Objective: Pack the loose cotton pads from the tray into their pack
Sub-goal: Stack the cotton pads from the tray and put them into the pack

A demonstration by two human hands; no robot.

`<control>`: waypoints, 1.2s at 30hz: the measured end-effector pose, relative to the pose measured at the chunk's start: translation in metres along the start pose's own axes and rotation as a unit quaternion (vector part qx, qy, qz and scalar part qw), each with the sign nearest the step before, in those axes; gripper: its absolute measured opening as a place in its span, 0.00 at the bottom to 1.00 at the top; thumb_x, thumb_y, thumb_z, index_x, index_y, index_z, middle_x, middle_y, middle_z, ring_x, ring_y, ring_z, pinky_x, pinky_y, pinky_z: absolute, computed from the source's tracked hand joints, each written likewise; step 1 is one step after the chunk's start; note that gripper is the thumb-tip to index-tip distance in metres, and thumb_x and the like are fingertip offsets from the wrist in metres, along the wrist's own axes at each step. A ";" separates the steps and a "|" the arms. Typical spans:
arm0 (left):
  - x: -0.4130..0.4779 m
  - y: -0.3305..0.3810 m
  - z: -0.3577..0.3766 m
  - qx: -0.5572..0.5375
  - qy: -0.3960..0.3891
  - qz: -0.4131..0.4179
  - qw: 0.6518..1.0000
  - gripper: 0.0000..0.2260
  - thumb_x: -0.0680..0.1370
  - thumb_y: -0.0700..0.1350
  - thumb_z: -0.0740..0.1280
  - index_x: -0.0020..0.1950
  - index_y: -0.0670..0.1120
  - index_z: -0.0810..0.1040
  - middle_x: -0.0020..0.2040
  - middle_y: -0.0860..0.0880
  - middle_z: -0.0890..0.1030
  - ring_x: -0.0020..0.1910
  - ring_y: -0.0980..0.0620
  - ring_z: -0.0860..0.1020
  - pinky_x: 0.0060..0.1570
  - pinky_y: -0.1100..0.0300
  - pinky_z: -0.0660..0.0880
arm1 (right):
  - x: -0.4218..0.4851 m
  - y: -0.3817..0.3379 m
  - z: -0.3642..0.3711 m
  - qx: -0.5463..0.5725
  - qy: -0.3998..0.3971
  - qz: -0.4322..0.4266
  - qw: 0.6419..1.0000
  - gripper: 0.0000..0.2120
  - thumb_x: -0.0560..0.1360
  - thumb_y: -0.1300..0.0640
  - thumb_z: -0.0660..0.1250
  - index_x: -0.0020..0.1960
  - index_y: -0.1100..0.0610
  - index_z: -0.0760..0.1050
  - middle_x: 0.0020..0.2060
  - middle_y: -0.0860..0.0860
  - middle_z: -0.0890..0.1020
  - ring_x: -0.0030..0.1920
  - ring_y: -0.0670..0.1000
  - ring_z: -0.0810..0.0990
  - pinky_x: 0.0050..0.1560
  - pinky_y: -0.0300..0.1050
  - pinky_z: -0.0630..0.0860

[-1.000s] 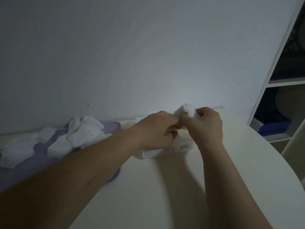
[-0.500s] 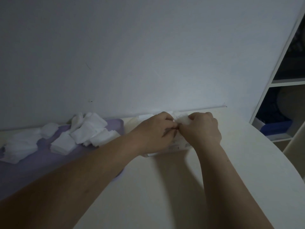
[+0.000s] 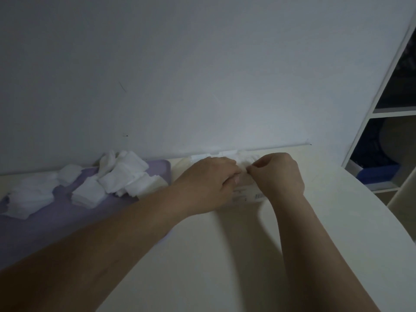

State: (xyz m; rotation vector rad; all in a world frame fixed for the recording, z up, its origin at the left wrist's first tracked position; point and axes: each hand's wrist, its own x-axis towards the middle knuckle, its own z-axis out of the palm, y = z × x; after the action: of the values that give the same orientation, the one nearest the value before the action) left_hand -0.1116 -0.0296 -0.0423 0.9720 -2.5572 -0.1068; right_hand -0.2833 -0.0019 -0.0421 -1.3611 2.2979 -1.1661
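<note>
Head view: left hand (image 3: 209,183) grips the pack (image 3: 247,195); right hand (image 3: 276,174) pinches cotton pads (image 3: 244,162) at its opening; many more lie loose on the tray (image 3: 56,221).

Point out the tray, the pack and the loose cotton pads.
tray (image 3: 67,221): head view, bare floor in front
pack (image 3: 246,195): head view, front side between the wrists
cotton pads (image 3: 121,176): head view, middle of the pile

The hands (image 3: 208,183) (image 3: 279,174) cover most of the pack (image 3: 247,197) and cotton pad (image 3: 244,164) (label print illegible).
</note>
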 end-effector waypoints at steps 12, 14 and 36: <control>-0.030 -0.011 -0.001 0.001 0.019 -0.015 1.000 0.16 0.84 0.49 0.55 0.46 0.42 0.77 0.47 0.46 0.79 0.48 0.46 0.77 0.55 0.45 0.73 | -0.020 -0.017 0.001 -0.029 0.006 -0.089 0.996 0.07 0.69 0.62 0.62 0.33 0.62 0.73 0.28 0.60 0.77 0.29 0.59 0.72 0.31 0.44 0.66; -0.035 -0.012 -0.004 -0.009 0.000 -0.006 1.000 0.14 0.84 0.47 0.56 0.49 0.43 0.78 0.52 0.45 0.80 0.55 0.44 0.77 0.62 0.45 0.71 | -0.022 -0.018 0.001 -0.031 0.007 -0.088 0.996 0.08 0.71 0.61 0.62 0.32 0.58 0.71 0.27 0.53 0.74 0.30 0.58 0.71 0.31 0.44 0.65; -0.188 -0.093 -0.055 -0.106 0.179 -0.259 0.943 0.10 0.81 0.48 0.65 0.61 0.50 0.82 0.55 0.54 0.84 0.54 0.55 0.81 0.58 0.62 0.76 | -0.139 -0.070 0.097 0.096 -0.155 -0.295 0.938 0.23 0.76 0.65 0.65 0.70 0.56 0.75 0.66 0.51 0.79 0.67 0.51 0.76 0.69 0.42 0.68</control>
State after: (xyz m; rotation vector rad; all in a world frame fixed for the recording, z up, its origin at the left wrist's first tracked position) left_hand 0.0956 0.0263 -0.0753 1.4062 -1.8710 -0.3133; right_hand -0.1102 0.0439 -0.0813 -2.0540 1.5531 -1.1739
